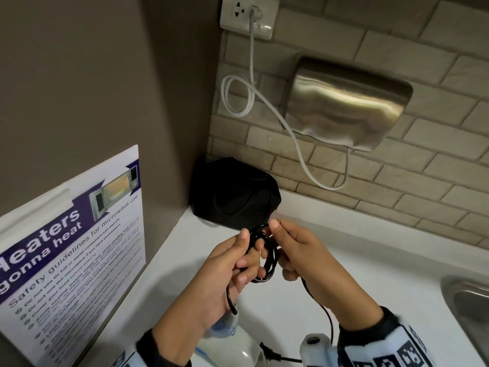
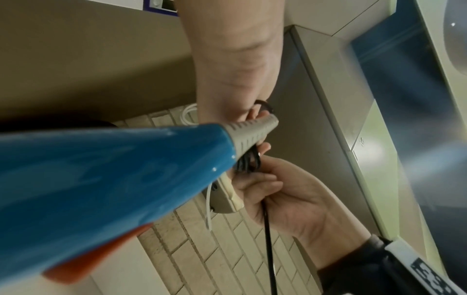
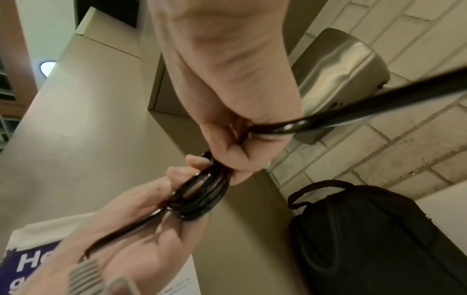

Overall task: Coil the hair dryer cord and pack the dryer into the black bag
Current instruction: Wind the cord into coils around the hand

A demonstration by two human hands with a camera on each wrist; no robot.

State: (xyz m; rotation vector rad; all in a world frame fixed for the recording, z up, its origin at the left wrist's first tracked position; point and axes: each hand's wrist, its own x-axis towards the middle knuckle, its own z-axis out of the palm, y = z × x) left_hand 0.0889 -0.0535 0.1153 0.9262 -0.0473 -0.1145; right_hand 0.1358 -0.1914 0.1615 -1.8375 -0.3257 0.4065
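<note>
Over the white counter (image 1: 357,276) my left hand (image 1: 238,260) grips a small coil of black cord (image 1: 266,256), its fingers curled through the loops. My right hand (image 1: 291,247) pinches the cord at the top of the coil. From the right hand the loose end trails down to the plug (image 1: 264,349). The blue hair dryer (image 2: 101,179) hangs below my left wrist by its grey strain relief (image 1: 232,317). The black bag (image 1: 232,194) sits in the corner just behind the hands. In the right wrist view, the coil (image 3: 202,195) lies between both hands, with the bag (image 3: 366,239) to the right.
A steel wall-mounted hand dryer (image 1: 344,104) hangs on the brick wall, its white cable (image 1: 251,75) running to a socket (image 1: 248,17). A microwave safety poster (image 1: 74,247) leans at the left. A metal sink (image 1: 471,300) lies at the right edge.
</note>
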